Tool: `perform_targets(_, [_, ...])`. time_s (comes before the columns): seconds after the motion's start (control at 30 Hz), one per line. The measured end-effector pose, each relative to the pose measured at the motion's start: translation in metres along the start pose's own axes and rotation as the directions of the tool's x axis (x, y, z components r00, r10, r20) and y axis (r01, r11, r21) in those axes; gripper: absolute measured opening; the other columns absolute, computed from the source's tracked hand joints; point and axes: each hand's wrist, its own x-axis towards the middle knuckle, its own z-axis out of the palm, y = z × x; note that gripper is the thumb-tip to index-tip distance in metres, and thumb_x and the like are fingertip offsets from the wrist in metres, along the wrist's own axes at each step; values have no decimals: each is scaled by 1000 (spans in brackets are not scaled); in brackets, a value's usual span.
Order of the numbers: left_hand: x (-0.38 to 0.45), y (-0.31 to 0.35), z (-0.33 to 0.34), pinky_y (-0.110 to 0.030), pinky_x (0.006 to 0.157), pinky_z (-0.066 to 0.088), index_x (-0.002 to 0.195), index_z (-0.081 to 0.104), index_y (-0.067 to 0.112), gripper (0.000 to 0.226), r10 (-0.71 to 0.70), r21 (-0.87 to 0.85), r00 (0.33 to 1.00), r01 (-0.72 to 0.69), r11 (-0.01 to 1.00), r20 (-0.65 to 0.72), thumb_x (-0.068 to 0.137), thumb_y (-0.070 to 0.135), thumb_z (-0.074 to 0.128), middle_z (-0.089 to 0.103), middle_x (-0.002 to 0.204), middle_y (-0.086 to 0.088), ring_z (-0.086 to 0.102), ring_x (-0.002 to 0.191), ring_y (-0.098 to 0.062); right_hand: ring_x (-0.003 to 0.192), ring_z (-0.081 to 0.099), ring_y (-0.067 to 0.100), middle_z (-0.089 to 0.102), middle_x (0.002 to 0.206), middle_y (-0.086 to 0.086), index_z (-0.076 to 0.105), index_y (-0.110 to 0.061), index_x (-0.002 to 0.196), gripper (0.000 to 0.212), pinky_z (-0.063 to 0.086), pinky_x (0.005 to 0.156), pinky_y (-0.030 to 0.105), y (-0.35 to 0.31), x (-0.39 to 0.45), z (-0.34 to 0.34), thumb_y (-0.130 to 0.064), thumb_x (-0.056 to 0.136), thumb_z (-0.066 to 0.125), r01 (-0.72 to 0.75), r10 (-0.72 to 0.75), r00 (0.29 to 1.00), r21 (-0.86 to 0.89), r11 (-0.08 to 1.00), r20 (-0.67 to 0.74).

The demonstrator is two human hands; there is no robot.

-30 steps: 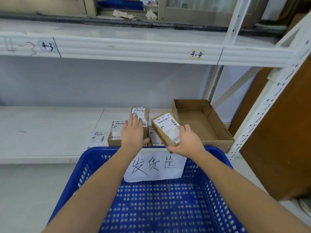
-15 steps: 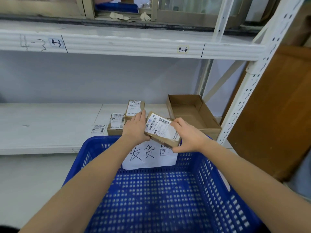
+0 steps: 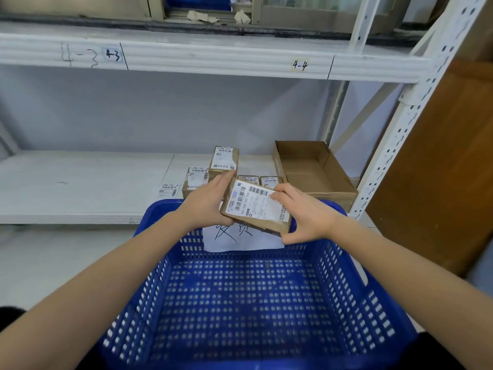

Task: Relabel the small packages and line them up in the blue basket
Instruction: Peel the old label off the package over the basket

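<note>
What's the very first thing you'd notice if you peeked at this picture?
Right in the middle, the left hand and the right hand grip a small brown package with a white barcode label, above the far edge of the big blue basket. The basket takes up the lower picture and has no packages in it. Behind it, more labelled packages sit on the white shelf beside an open cardboard box.

Ahead of you stands a white shelf with tags reading 4-3 and 4-4, an open cardboard box on it, and a brown wooden board to its right.
</note>
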Motion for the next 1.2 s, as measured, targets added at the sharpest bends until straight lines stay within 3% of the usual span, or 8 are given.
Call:
perform_targets(0.07, [-6, -2, -2, -24, 79, 42, 153, 11, 18, 108, 35, 1, 999, -35, 999, -33, 72, 40, 79, 41, 144, 1, 52, 114, -14, 120, 39, 18, 30, 140, 7, 30, -4, 143, 93, 41, 91, 20, -2, -1, 0, -43, 68, 70, 3, -3, 1000, 16, 1000, -10])
perform_targets(0.2, [-17, -5, -3, -29, 86, 45, 149, 26, 16, 102, 66, 9, 996, -66, 998, -59, 67, 40, 82, 47, 136, 0, 50, 116, -16, 121, 41, 21, 32, 140, 9, 35, -4, 140, 91, 45, 92, 27, -4, -2, 7, -49, 65, 62, 49, -47, 998, 46, 998, -38])
perform_targets(0.43, [-35, 6, 9, -33, 82, 46, 136, 35, 14, 95, -75, -73, 997, 75, 995, 0, 57, 35, 86, 46, 127, 2, 48, 107, -13, 129, 43, 32, 39, 145, 18, 53, -13, 130, 62, 37, 104, 44, -18, 0, 32, -44, 77, 53, 30, -26, 994, 39, 999, -107])
perform_targets(0.53, [-35, 7, 19, -33, 78, 47, 134, 34, 15, 95, -138, -138, 990, 141, 980, 29, 58, 35, 86, 45, 124, 6, 48, 94, -9, 117, 55, 32, 52, 134, 16, 68, -14, 110, 39, 48, 89, 43, -34, 2, 42, -37, 80, 63, -63, 68, 971, 29, 998, -230])
perform_targets(0.63, [-35, 3, 31, -36, 83, 48, 134, 35, 15, 96, -194, -203, 981, 195, 959, 27, 57, 36, 87, 47, 126, 5, 50, 105, -12, 101, 61, 26, 64, 114, 9, 73, -15, 93, 38, 52, 72, 36, -48, 2, 54, -45, 82, 53, -89, 111, 934, 82, 993, -340])
perform_targets(0.7, [-35, 2, 38, -35, 87, 47, 134, 37, 14, 95, -191, -217, 981, 192, 957, 27, 56, 38, 87, 48, 124, 3, 48, 111, -14, 96, 62, 22, 65, 110, 6, 73, -16, 91, 42, 53, 68, 33, -54, 4, 61, -49, 82, 49, -85, 117, 935, 106, 991, -335])
perform_targets(0.93, [-29, 3, 52, -36, 83, 45, 131, 41, 9, 92, -132, -80, 991, 133, 988, 24, 56, 39, 84, 47, 117, -4, 48, 104, -21, 82, 65, 17, 64, 98, -2, 73, -17, 89, 44, 54, 51, 31, -61, 17, 76, -51, 81, 46, -99, 159, 941, 206, 973, -298])
perform_targets(1.2, [-22, 8, 67, -36, 81, 45, 132, 43, 5, 91, -99, -25, 994, 100, 995, 46, 55, 36, 81, 49, 117, -7, 48, 106, -25, 82, 65, 17, 65, 96, -2, 72, -17, 86, 40, 53, 50, 33, -55, 26, 83, -50, 79, 51, -155, 233, 927, 267, 951, -294])
